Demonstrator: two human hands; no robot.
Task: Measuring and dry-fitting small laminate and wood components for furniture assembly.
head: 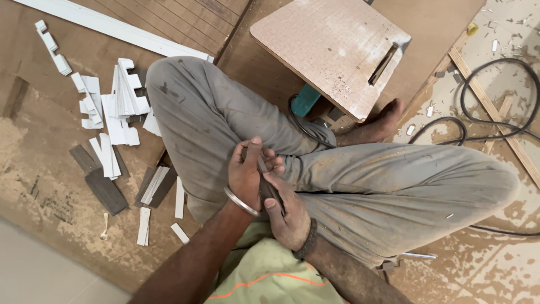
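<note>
A thin, dark grey strip of laminate (pixel 269 183) lies clamped between both hands, over the lap of the seated person. Its long axis runs from the upper left, near the fingertips, down to the lower right — mostly hidden by the palms, so its ends cannot be made out. The left hand (pixel 247 174), with a silver metal bangle (pixel 242 201) at the wrist, is wrapped around the strip from the left; the right hand (pixel 287 217), wearing a dark beaded wristband (pixel 308 241), presses on it from the right, fingers closed. Below are dusty grey trousers (pixel 365 186) on crossed legs. To the left, white laminate offcuts (pixel 121 98) lie scattered on a brown sawdust-covered board floor (pixel 50 180). Ahead stands a small pale wooden stool with a slot (pixel 332 50) — a black cable (pixel 495 95) loops at right.
</note>
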